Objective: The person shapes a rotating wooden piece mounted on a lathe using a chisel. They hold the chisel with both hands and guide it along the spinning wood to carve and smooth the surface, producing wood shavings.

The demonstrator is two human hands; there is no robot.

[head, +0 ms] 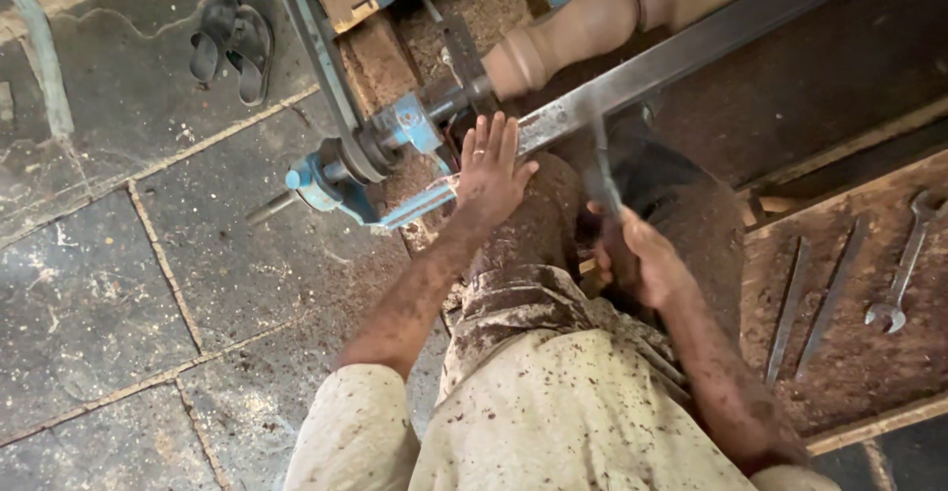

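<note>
Turned wooden spindle [583,32], pale brown, rounded, sawdust-dusted

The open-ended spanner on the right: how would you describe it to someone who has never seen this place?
Start at the dusty wooden bench top right of the person's right hand. Three metal tools lie there: two long, thin, straight chisels side by side, then the grey steel open-ended spanner farthest right. It alone has forked jaws at both ends.

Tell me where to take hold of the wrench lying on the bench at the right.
Take the wrench by its bare middle shaft, coming from above. It lies flat and slanted, apart from the two metal rods, and its jawed ends are awkward to grip.
</note>
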